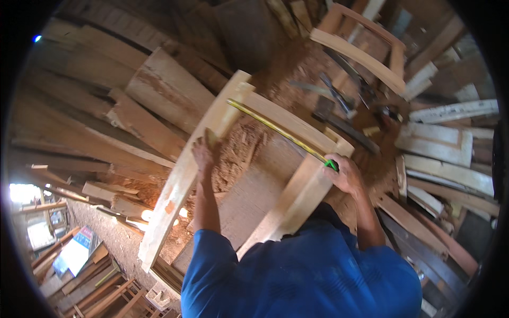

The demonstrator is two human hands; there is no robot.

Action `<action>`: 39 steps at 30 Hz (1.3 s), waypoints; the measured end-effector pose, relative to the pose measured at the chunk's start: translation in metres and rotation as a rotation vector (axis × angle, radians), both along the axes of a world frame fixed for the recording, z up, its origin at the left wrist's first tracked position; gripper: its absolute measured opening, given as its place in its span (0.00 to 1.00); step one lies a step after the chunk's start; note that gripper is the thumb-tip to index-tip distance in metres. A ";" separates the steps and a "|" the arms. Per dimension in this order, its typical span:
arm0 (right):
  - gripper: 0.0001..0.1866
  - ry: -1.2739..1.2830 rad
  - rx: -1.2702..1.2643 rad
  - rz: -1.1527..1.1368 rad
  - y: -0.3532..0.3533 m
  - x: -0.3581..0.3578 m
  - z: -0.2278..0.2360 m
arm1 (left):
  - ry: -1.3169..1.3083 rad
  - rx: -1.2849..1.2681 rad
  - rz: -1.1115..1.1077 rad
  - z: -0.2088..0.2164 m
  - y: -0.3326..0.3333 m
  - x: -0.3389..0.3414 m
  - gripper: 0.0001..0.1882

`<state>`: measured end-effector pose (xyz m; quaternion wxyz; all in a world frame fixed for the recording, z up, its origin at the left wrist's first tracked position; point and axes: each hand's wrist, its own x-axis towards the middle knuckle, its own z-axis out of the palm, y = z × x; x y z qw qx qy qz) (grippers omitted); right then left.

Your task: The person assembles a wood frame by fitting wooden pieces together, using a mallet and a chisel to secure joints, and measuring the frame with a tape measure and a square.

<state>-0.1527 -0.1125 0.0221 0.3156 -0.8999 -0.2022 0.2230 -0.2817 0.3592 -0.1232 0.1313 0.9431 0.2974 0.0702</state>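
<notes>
A pale wooden frame (pixel 177 185) lies in front of me, with two long beams joined by a crosspiece (pixel 289 119) at the far end. My left hand (pixel 204 151) grips the left beam at its inner edge, fingers over the top. In my right hand (pixel 347 176), at the right beam (pixel 289 199), is a green tape measure (pixel 332 165), mostly covered by the fingers. Its yellow blade (pixel 278 129) is drawn out beside the crosspiece and reaches the left beam near its far end.
Rough boards (pixel 164 87) are stacked along the left. Wood shavings (pixel 238 153) lie inside the frame. Beyond its right corner are hand tools (pixel 336 93) and a smaller wooden frame (pixel 360 50). Painted wood pieces (pixel 437 143) crowd the right side.
</notes>
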 end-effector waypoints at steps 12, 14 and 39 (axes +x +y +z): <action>0.23 0.052 -0.039 -0.073 -0.097 -0.037 0.005 | 0.052 0.074 0.006 0.005 -0.002 0.000 0.40; 0.23 0.043 -0.056 -0.064 -0.094 -0.038 0.007 | 0.061 0.078 0.011 0.004 0.000 -0.001 0.40; 0.22 0.039 0.169 -0.165 -0.088 -0.039 0.004 | 0.036 0.089 0.015 0.007 -0.006 0.001 0.37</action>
